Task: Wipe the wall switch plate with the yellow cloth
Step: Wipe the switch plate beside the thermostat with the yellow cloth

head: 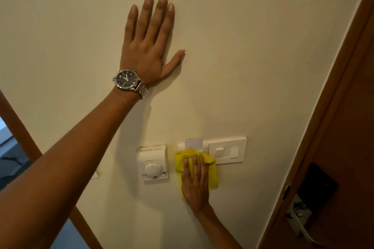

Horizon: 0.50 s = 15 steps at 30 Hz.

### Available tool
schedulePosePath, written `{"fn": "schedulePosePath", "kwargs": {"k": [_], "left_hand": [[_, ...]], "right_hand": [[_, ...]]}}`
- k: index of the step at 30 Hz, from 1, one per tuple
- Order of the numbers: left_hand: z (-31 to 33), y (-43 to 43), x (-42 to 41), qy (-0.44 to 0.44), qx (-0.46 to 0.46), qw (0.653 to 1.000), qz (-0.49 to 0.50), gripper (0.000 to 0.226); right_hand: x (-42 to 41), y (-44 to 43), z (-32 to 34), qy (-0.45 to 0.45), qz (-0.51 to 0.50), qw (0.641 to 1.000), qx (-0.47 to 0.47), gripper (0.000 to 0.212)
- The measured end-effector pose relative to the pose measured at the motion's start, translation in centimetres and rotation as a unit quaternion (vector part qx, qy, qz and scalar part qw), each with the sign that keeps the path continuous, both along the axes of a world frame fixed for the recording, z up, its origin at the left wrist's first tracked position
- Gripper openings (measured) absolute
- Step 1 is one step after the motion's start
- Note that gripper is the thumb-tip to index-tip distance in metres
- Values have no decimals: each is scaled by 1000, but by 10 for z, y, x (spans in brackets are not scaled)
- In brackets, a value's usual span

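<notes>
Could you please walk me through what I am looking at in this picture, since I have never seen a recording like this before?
There is no machine here: a person wears a wide-angle camera on the head, so this single view looks forward and down along their own arms at a cream wall. The left hand, with a wristwatch, lies flat and open on the wall, apparently for support. The right hand presses a yellow cloth against the wall, over the left end of the white switch plate. A small card stands in a holder just above the cloth. Left of it is a white thermostat with a round dial. At the right edge is a wooden door with a metal handle.
</notes>
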<state>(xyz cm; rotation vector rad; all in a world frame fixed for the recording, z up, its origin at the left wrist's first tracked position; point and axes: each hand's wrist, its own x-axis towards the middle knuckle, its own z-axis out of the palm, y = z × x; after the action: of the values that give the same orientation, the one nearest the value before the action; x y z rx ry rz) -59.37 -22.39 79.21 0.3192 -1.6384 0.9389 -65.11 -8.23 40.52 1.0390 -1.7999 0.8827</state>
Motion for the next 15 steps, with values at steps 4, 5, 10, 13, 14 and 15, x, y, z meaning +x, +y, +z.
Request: {"fn": "schedulePosePath", "kwargs": {"k": [4, 5, 10, 13, 14, 15], "left_hand": [[2, 0, 1, 2, 3, 1000, 1, 81], [3, 1, 1, -1, 4, 1000, 2, 81], [1, 4, 3, -6, 10, 1000, 11, 80], [1, 3, 1, 4, 2, 1000, 1, 79], [2, 3, 0, 6, 1, 1000, -2, 79], [2, 3, -1, 7, 1, 1000, -4, 79]], "right_hand": [[4, -8, 14, -56, 11, 998, -32, 60], [4, -4, 5, -57, 5, 998, -17, 58], [9, -1, -5, -125, 11, 991, -42, 60], [16, -7, 7, -144, 16, 987, -63, 59], [15, -5, 4, -127, 16, 990, -51, 60], [12, -2, -1, -111, 19, 993, -39, 60]]}}
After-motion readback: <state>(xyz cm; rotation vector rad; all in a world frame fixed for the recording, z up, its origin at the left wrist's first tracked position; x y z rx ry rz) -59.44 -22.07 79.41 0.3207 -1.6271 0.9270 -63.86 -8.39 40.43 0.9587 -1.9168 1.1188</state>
